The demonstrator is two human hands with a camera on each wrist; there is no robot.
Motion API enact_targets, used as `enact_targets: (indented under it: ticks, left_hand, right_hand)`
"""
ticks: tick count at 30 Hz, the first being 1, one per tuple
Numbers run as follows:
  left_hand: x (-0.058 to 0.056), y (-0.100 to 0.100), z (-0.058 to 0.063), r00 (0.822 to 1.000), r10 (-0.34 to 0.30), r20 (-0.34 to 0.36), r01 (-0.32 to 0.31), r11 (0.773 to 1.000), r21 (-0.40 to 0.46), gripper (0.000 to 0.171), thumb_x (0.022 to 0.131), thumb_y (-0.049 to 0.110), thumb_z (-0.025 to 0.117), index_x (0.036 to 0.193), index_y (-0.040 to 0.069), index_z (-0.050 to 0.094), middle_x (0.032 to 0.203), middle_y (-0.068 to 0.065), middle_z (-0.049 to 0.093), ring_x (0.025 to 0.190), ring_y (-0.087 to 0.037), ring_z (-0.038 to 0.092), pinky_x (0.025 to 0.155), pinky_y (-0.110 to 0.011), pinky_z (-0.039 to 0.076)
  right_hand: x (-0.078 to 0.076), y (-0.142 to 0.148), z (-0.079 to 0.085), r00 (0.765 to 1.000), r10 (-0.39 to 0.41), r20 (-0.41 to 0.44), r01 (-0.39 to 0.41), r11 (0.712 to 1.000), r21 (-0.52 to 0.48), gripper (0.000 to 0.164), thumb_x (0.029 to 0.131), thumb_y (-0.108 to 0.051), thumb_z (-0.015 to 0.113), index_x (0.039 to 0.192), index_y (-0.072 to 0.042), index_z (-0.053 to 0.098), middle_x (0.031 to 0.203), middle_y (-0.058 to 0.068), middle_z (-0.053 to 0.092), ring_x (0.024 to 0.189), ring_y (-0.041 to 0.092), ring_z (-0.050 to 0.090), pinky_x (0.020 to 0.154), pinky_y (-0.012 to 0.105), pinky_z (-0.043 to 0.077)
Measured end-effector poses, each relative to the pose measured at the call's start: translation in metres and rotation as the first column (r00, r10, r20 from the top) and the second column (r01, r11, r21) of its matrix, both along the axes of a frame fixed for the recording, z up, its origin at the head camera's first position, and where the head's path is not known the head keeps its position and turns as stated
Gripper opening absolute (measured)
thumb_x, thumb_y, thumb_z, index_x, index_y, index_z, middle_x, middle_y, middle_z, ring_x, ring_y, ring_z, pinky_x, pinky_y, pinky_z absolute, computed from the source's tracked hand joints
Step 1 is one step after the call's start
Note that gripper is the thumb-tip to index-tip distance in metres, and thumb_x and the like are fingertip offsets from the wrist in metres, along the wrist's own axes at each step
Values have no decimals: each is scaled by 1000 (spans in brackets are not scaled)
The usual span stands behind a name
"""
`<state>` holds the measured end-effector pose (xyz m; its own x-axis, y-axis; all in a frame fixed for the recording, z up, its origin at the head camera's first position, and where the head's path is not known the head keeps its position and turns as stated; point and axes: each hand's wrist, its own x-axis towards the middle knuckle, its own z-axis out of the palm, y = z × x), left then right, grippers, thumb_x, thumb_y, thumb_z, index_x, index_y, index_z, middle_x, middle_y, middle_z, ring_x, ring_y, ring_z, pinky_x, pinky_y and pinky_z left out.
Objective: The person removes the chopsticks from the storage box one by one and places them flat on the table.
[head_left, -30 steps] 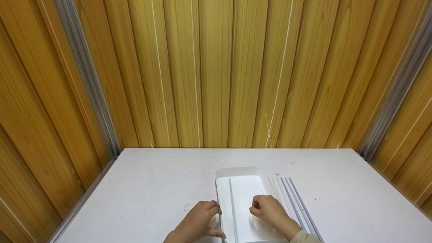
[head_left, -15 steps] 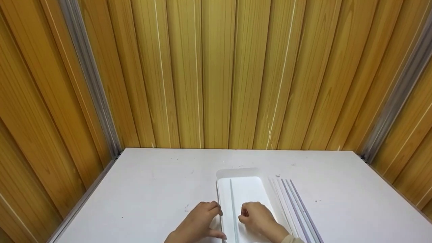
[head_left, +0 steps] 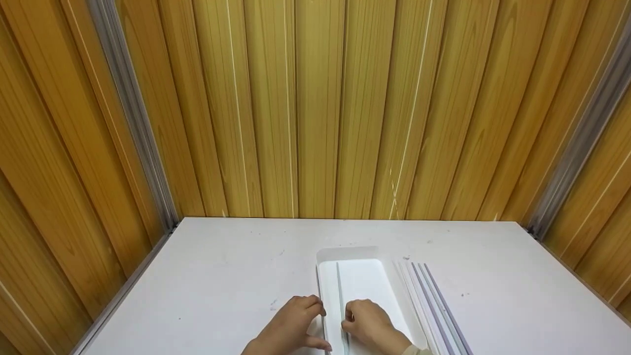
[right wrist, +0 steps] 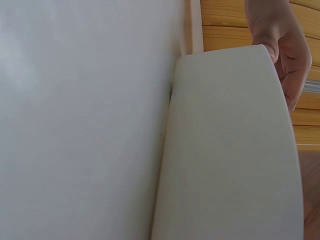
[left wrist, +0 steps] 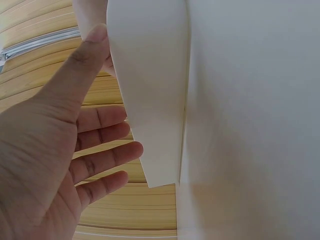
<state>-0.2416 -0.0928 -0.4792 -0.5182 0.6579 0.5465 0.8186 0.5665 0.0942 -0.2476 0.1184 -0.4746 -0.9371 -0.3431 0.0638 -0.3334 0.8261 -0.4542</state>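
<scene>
In the head view, my left hand [head_left: 291,323] touches the left rim of a long white tray [head_left: 402,296], thumb spread from the fingers. The left wrist view has the relaxed fingers and thumb along the rim of the tray's wall [left wrist: 150,90]. Inside the tray lies a thin pale blue-green rod [head_left: 339,286], lengthwise near its left side. My right hand [head_left: 369,323] reaches into the tray, its curled fingertips at the rod; whether they pinch it is hidden. In the right wrist view the tray's outer wall [right wrist: 230,145] hides most of that hand.
Several thin rods [head_left: 431,301], white, lavender and pale blue, lie side by side just right of the tray. The white table [head_left: 236,266] carries a few small marks. A wood-patterned wall [head_left: 315,108] stands behind it, with grey metal posts [head_left: 138,118] at the corners.
My right hand has moved left and slightly nearer across the tray, until its fingertips are at the rod. The left hand stays at the rim.
</scene>
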Motion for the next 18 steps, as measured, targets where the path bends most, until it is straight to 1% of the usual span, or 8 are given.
enact_targets:
  ticks: [3,10,15,18]
  left_hand:
    - [0,0,-1,1000,-1,-4,1,1000,5,55,67,59,71,96,12,63,98,7,63,87,-7,59,82,-23,54]
    - [0,1,0,998,13,55,-13,1000,1,55,67,58,73,95,12,64,101,7,64,88,-6,58,83,-25,54]
    - [1,1,1,998,23,63,-23,1000,-11,55,68,59,72,96,12,64,102,7,65,89,-7,59,83,-25,54]
    - [1,2,2,997,33,76,-31,999,-26,56,68,59,71,97,12,64,102,7,65,91,-7,60,84,-25,54]
  right_hand:
    - [1,-3,0,1000,-19,-19,19,1000,18,16,79,-17,70,69,-10,60,65,-3,59,57,7,49,54,23,50]
    - [0,-11,-3,995,-76,-61,81,994,72,22,77,-20,71,65,-11,55,60,-3,55,54,10,49,50,26,49]
    - [-3,-14,-6,993,-107,-57,111,990,90,23,76,-20,71,64,-10,55,58,-1,55,53,12,48,48,27,47]
    - [-4,-14,-6,992,-111,-63,117,988,103,22,76,-20,70,64,-9,55,58,0,55,52,13,49,48,28,47]
